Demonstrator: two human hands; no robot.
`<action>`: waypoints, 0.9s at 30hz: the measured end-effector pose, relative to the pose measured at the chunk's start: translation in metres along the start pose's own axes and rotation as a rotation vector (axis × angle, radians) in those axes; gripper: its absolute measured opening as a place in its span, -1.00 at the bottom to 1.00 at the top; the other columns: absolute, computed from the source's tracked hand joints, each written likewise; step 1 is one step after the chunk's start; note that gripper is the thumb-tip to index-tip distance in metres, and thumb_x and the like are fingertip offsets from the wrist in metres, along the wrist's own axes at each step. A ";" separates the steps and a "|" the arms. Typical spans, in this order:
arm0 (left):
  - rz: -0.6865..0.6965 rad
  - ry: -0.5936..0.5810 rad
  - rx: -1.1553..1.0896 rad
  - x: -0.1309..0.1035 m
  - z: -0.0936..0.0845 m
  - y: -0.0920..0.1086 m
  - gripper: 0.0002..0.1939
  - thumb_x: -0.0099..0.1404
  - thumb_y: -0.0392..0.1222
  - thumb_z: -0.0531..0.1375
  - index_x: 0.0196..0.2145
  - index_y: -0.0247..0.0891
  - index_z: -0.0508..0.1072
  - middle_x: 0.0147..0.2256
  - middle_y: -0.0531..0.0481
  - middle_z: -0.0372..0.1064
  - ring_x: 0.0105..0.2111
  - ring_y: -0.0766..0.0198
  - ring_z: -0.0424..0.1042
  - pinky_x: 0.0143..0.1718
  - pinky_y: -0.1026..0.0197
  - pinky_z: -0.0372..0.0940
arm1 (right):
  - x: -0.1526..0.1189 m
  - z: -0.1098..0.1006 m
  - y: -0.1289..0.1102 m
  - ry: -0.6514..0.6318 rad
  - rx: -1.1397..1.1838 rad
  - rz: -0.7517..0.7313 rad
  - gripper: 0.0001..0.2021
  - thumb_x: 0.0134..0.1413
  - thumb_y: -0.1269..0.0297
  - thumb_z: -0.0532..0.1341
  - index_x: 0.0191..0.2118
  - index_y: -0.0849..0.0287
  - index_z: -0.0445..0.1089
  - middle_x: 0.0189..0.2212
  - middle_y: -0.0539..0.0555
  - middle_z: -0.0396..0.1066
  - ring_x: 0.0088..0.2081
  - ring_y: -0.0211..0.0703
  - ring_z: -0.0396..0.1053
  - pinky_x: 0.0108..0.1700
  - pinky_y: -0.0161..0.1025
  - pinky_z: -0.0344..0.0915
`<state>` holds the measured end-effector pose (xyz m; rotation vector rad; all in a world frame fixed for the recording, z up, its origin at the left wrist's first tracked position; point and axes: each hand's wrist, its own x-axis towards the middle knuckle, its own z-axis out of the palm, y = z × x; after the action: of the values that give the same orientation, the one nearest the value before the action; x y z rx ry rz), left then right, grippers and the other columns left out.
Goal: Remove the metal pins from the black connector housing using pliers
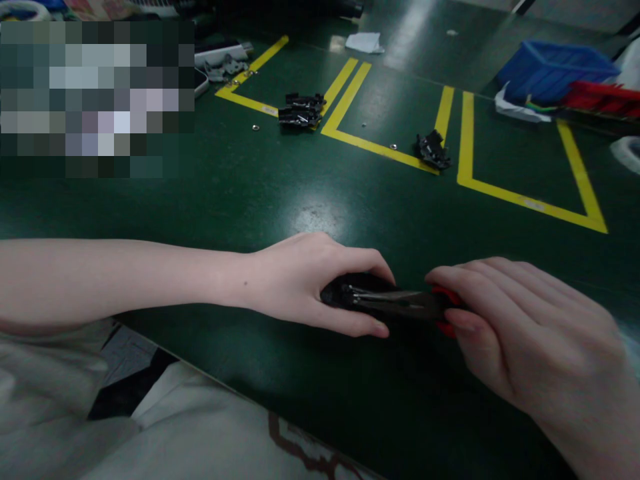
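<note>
My left hand (310, 277) reaches in from the left, its thumb and fingers closed round a black part (334, 293) with small metal pieces on it. My right hand (540, 327) grips a pair of pliers (423, 305) by red handles, which its fingers mostly cover. The dark metal jaws point left and meet the black part between my left thumb and forefinger. Exactly where the tips bite is too dark to make out. Both hands are just above the green tabletop (225, 200).
Yellow tape marks out areas on the table. Two black assemblies (301, 111) lie at the back, with another black assembly (433, 149) farther right. Small metal rings (255, 127) are scattered there. A blue bin (555, 70) and red tray (607, 99) stand back right. White paper (365, 43) lies beyond.
</note>
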<state>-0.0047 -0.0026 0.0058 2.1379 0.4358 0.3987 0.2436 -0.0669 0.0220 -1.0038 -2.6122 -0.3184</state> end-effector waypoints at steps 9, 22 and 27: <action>-0.028 -0.043 0.060 0.000 0.002 -0.003 -0.58 0.30 0.06 0.30 0.00 -0.24 0.44 -0.30 0.06 0.52 -0.38 0.33 0.48 -0.40 0.34 0.23 | 0.003 -0.001 -0.003 -0.006 -0.024 -0.024 -0.79 0.38 0.32 0.01 -0.20 0.28 0.35 -0.40 0.18 0.41 -0.40 -0.05 0.32 -0.38 -0.15 0.26; 0.000 -0.044 0.063 0.001 0.001 -0.004 -0.55 0.30 0.05 0.31 0.00 -0.31 0.45 -0.30 0.04 0.53 -0.39 0.35 0.46 -0.40 0.35 0.22 | 0.002 -0.001 0.003 0.007 -0.040 -0.071 -0.81 0.35 0.35 0.03 -0.19 0.29 0.35 -0.38 0.20 0.43 -0.39 -0.04 0.36 -0.36 -0.13 0.32; -0.018 -0.062 0.082 0.000 0.002 -0.004 -0.56 0.30 0.08 0.30 0.00 -0.26 0.44 -0.29 0.04 0.53 -0.39 0.33 0.46 -0.40 0.33 0.21 | 0.003 -0.001 -0.001 -0.002 -0.050 -0.042 -0.81 0.36 0.30 0.02 -0.19 0.22 0.34 -0.39 0.16 0.44 -0.40 -0.03 0.38 -0.39 -0.12 0.33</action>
<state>-0.0043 -0.0011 0.0015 2.2176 0.4431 0.3084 0.2410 -0.0662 0.0235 -0.9665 -2.6427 -0.3945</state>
